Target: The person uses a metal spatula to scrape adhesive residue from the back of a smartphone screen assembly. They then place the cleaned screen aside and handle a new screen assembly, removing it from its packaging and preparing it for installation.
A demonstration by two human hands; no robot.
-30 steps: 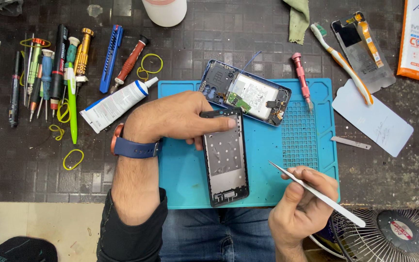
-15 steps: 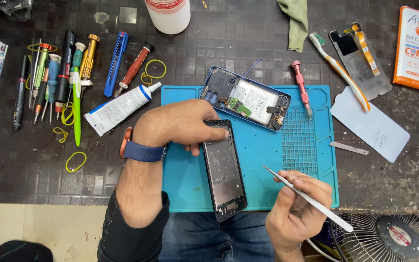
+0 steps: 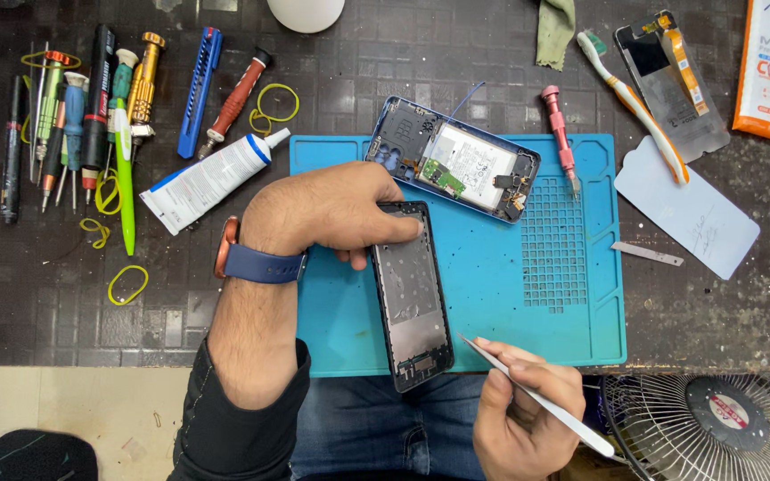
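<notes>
Two grips: left hand (image 3: 327,209) clamps phone frame (image 3: 412,294) (on blue mat (image 3: 572,330)), right hand (image 3: 523,410) pinches tweezers (image 3: 536,396)

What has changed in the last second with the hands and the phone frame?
The right hand brought the tweezers in, tip now near the frame bottom edge. The left hand still pins the frame's top on the mat. The opened phone stayed put.
</notes>
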